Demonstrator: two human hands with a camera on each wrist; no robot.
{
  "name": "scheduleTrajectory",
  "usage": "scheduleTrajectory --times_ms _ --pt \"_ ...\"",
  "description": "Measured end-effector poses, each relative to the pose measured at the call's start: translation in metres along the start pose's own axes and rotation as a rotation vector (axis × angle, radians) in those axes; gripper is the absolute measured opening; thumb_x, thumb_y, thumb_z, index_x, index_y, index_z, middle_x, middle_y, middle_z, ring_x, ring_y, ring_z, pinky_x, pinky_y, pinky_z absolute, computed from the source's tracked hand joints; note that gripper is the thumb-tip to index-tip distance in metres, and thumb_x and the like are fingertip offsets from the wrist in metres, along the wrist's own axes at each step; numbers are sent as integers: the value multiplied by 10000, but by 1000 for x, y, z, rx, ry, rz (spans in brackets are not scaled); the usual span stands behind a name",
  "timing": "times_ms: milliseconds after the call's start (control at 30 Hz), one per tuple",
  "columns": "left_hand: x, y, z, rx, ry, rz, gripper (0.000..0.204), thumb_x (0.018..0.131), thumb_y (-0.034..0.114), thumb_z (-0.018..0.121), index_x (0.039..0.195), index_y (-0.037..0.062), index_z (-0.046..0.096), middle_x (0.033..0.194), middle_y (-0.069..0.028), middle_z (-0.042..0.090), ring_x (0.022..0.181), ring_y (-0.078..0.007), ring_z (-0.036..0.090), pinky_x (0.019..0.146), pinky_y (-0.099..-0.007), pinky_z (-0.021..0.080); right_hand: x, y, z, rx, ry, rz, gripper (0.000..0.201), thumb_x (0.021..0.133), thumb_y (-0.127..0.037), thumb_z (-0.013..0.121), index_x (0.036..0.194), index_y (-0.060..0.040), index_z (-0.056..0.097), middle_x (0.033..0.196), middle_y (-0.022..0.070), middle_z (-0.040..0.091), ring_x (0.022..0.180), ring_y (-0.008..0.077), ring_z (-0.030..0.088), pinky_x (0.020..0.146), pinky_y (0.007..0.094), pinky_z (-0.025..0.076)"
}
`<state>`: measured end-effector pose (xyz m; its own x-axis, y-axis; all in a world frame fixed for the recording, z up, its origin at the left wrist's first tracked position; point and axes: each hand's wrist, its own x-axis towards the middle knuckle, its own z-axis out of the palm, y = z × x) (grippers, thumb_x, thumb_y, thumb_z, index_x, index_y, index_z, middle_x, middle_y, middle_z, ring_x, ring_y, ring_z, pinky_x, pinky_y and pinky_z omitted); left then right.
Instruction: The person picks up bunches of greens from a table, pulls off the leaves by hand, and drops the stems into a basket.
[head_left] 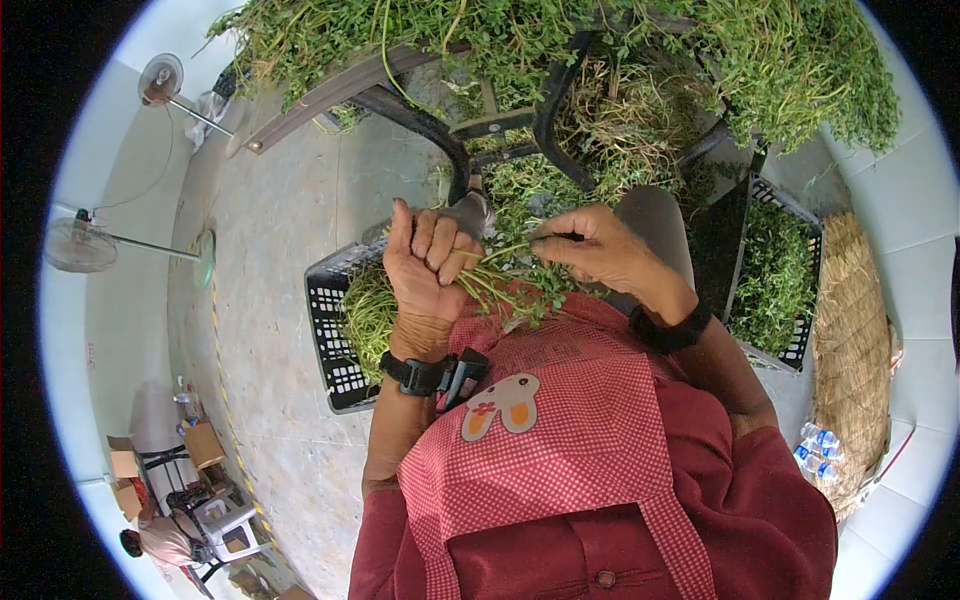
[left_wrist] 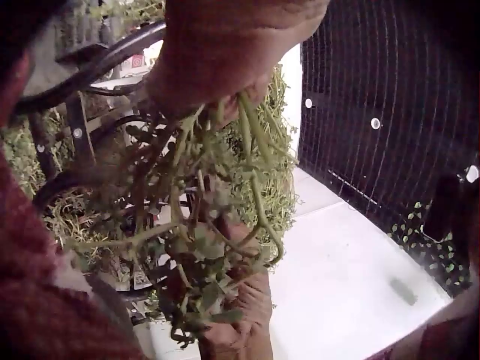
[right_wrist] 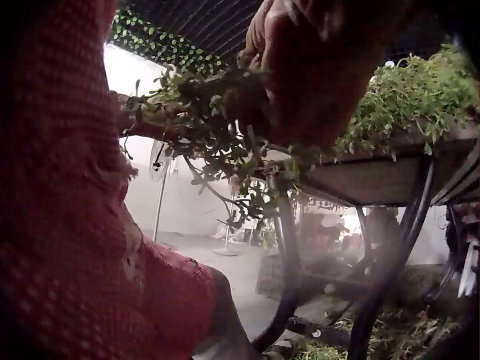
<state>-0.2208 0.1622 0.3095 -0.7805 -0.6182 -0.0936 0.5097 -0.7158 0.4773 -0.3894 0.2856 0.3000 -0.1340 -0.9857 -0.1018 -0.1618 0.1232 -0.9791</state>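
In the head view my left hand [head_left: 425, 265], palm up with its fingers curled, grips a small bunch of leafy green stems [head_left: 490, 285]. The leafy ends spread toward the right, over the lap of the red checked apron [head_left: 560, 440]. My right hand [head_left: 605, 250] is just right of the bunch, its thumb and forefinger pinching a stem. Seen from the left wrist, the stems [left_wrist: 256, 146] hang out below the gripping fingers. From the right wrist, small leaves [right_wrist: 217, 109] crowd around the right hand [right_wrist: 315, 67], whose fingertips are partly hidden.
Ahead, a table [head_left: 325, 100] is heaped with greens [head_left: 560, 35], with more piled beneath. A black crate [head_left: 328, 330] of stems stands at left, another crate [head_left: 795, 345] of leaves at right. Beyond are a straw roll [head_left: 850, 350], water bottles [head_left: 818, 450], floor fans [head_left: 82, 245] and a seated person [head_left: 165, 540].
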Motion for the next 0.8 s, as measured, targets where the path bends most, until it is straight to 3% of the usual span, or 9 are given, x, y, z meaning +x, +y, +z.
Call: scheduleTrajectory --times_ms 67,133,233,367,433,500,600,733,800 --pt "0 -1 0 33 30 17 513 948 474 359 542 169 286 453 50 194 373 -98 156 414 -262 189 2 5 1 -14 11 55 251 814 -238 624 874 4 652 637 79 613 527 145 530 518 328 424" --pt "1 -2 -2 60 64 19 511 947 473 364 545 169 281 458 52 187 377 -97 154 414 -263 185 12 28 4 -441 293 -321 217 788 -208 612 871 -12 653 652 158 598 525 247 576 526 369 436" --pt "1 1 -5 54 42 24 504 945 471 374 553 172 271 468 57 176 384 -95 150 413 -261 181 23 61 -24 -635 571 -304 196 764 -184 598 866 -27 657 664 205 566 547 311 577 520 384 439" --pt "3 2 -9 17 112 47 491 947 464 375 565 180 255 478 61 178 385 -96 157 418 -262 209 4 18 -41 66 395 31 199 833 -212 596 897 -32 652 653 27 598 513 136 525 488 296 423" --pt "6 -2 -5 77 233 59 487 949 460 370 567 182 252 479 60 182 384 -98 155 421 -267 221 -8 0 -35 142 327 42 209 852 -228 604 925 -38 647 682 -43 565 543 72 480 496 243 412" --pt "6 -2 -5 137 369 80 484 952 456 366 568 184 249 481 59 185 384 -100 154 424 -273 233 -12 -12 -16 15 184 -102 233 822 -238 628 929 -32 652 700 16 616 539 115 535 519 269 439" --pt "6 1 -12 60 197 56 478 954 449 362 572 183 252 483 58 189 388 -104 153 435 -278 246 1 7 18 -225 119 -443 253 792 -248 642 927 -34 660 712 110 639 557 201 589 553 321 464" --pt "7 0 -17 27 142 59 463 954 423 373 571 185 268 474 58 203 381 -99 168 433 -255 261 -1 -3 22 -376 24 -164 242 778 -238 637 910 -36 668 662 187 602 593 318 597 581 376 474" --pt "6 -1 -16 36 119 72 456 955 395 384 564 187 280 461 58 218 369 -90 180 422 -235 269 1 3 23 -406 47 -247 250 775 -238 638 917 -34 667 670 191 603 599 320 600 579 377 473"
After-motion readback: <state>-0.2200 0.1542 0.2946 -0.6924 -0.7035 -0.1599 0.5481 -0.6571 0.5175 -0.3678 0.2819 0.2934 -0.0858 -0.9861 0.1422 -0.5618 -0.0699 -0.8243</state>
